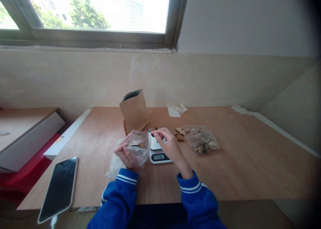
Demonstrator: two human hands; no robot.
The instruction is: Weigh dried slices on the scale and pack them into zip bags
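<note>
The left hand (127,155) holds one open, clear plastic zip bag (141,152) at 9 o'clock of one white digital scale (154,157); the right hand's (154,133) grip, over it, is unclear. One brown paper pouch (134,111): 11 o'clock.

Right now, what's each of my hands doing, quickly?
Left hand: holding a clear plastic bag, its contents partly visible.
Right hand: over the white scale, fingers bent; can't tell if it's gripping anything.
</note>
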